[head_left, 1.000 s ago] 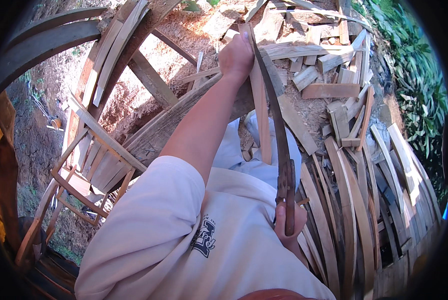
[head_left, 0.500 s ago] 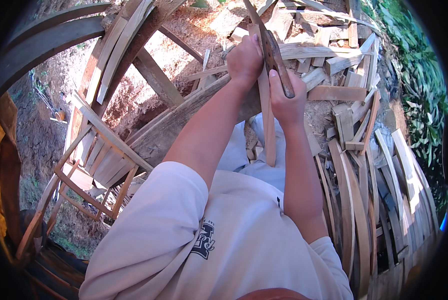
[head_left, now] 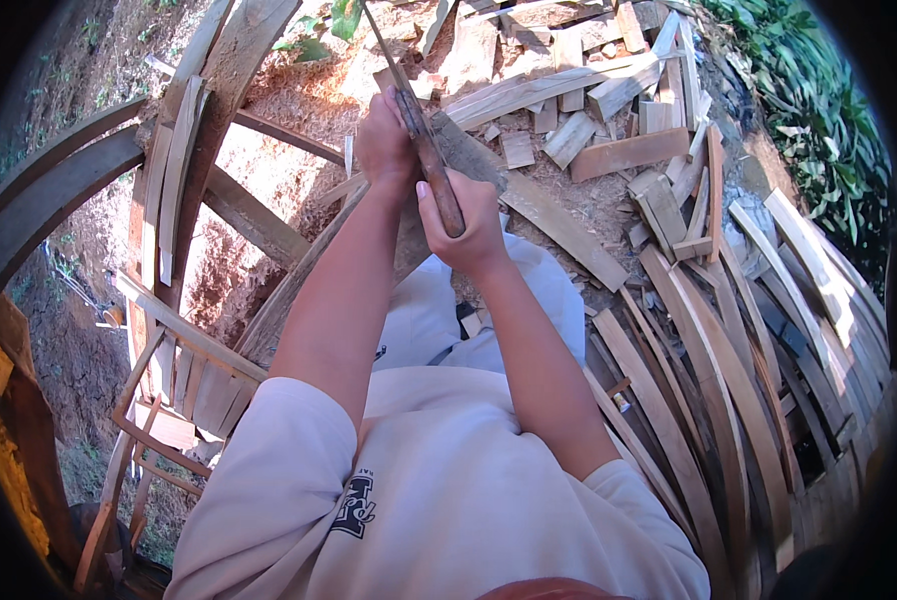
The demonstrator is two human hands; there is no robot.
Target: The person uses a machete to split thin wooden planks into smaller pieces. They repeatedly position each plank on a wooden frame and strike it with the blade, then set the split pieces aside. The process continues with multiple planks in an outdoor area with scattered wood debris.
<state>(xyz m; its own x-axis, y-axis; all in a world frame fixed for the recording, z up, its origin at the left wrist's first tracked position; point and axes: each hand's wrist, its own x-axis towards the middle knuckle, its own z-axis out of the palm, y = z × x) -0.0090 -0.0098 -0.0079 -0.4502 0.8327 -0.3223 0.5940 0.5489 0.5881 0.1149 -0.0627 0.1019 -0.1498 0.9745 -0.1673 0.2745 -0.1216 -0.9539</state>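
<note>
My right hand is wrapped round the lower end of a brown wooden handle. From that handle a long narrow blade, seen nearly edge-on, points up and away; its exact kind is unclear. My left hand is closed just left of the handle's upper part, its fingers close against it. A pale end of a wooden strip shows above the left fist; the rest is hidden. Beneath my hands lies a broad weathered board.
Wood offcuts and sawdust cover the ground ahead. Long curved slats are heaped at right, beside green leaves. A wooden frame and thick curved beams stand at left.
Both hands and the bladed tool have shifted left in view, along with a turn of the view. The wooden strip's lower length, seen before between my legs, no longer shows there.
</note>
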